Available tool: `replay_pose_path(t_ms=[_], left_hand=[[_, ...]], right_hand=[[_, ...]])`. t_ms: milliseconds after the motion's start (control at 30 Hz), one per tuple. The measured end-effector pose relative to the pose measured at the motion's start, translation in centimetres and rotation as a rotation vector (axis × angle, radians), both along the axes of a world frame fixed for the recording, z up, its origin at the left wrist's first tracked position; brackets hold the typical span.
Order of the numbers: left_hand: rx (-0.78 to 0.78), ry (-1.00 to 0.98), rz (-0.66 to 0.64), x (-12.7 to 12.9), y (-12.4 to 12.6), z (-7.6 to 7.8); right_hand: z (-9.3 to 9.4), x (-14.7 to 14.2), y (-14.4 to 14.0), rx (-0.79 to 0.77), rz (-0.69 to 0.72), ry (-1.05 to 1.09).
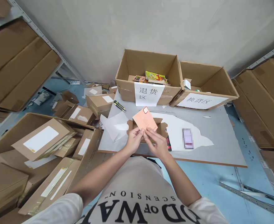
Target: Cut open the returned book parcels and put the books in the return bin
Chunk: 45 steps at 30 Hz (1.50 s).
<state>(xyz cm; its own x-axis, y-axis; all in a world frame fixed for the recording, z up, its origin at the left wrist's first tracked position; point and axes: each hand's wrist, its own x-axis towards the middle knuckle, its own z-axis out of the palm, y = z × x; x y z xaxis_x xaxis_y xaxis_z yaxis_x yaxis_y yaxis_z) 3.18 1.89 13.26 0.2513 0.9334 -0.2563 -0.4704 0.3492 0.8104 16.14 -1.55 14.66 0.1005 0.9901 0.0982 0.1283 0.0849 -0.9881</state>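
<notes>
Hands, left hand (134, 139) and right hand (155, 141), grip pink card (145, 121), hiding small box (161, 128).

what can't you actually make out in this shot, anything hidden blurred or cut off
- Head view: the print on the pink card held by the left hand and right hand is too small to read.
- The small open box behind it: the card and hands hide its inside.
- The item on the white sheet is blurred.
- The right carton: its front wall hides most of the contents.
- The stacked parcels run off the left edge.
</notes>
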Motion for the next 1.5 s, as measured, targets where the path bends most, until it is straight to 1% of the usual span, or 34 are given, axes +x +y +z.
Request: replay_pose_path(t_ms=[33, 100, 133, 167, 200, 267, 300, 367, 467, 533, 833, 967, 1100, 1200, 1300, 1367, 1433, 1500], left_hand=[[-0.013, -0.007, 0.001, -0.2, 0.2, 0.0], [-0.036, -0.032, -0.03, -0.8, 0.7, 0.0], [-0.045, -0.046, -0.058, -1.2, 1.0, 0.0], [-0.052, -0.056, -0.092, -1.5, 1.2, 0.0], [-0.058, -0.062, -0.127, -1.8, 1.5, -0.1], [-0.064, -0.06, -0.182, -2.3, 1.9, -0.4], [-0.063, -0.049, -0.197, -2.5, 2.1, -0.5], [-0.057, -0.007, -0.191, -2.7, 2.4, -0.9], [-0.038, 0.052, -0.137, -2.8, 2.5, -1.2], [-0.03, 0.061, -0.126, -2.7, 2.5, -1.3], [-0.026, 0.065, -0.133, -2.5, 2.4, -1.3], [-0.024, 0.093, -0.101, -2.4, 2.3, -1.4], [0.025, 0.174, -0.025, -2.1, 1.7, -1.7], [0.05, 0.22, -0.054, -1.6, 0.9, -1.8], [0.055, 0.146, -0.145, -0.9, 0.0, -1.5], [0.047, 0.075, -0.172, -0.6, -0.4, -1.2], [0.037, 0.034, -0.162, -0.5, -0.6, -1.1], [0.024, 0.03, -0.132, -0.6, -0.6, -1.2]], right_hand=[[-0.1, 0.3, 0.1, 0.009, -0.029, -0.014], [-0.6, 1.3, 0.5, 0.013, -0.155, -0.039], [-0.9, 1.8, 0.6, -0.005, -0.217, -0.028], [-1.2, 2.3, 0.8, -0.041, -0.25, 0.007], [-1.5, 2.8, 0.9, -0.097, -0.241, 0.061], [-1.9, 3.5, 1.0, -0.234, -0.145, 0.191], [-2.1, 3.6, 0.9, -0.293, -0.103, 0.25], [-2.3, 3.7, 0.6, -0.364, -0.088, 0.341], [-2.4, 3.3, 0.1, -0.378, -0.15, 0.444], [-2.5, 3.0, -0.1, -0.378, -0.169, 0.473], [-2.7, 3.0, -0.1, -0.381, -0.185, 0.478], [-2.6, 2.9, -0.1, -0.365, -0.212, 0.435], [-2.8, 2.6, -0.1, -0.288, -0.29, 0.365], [-3.0, 2.0, -0.4, -0.202, -0.313, 0.271], [-3.1, 1.2, -1.0, -0.112, -0.214, 0.116], [-3.0, 0.8, -1.4, -0.024, -0.123, -0.047], [-2.7, 0.6, -1.7, 0.063, -0.035, -0.22], [-2.5, 0.6, -1.7, 0.123, 0.055, -0.344]])
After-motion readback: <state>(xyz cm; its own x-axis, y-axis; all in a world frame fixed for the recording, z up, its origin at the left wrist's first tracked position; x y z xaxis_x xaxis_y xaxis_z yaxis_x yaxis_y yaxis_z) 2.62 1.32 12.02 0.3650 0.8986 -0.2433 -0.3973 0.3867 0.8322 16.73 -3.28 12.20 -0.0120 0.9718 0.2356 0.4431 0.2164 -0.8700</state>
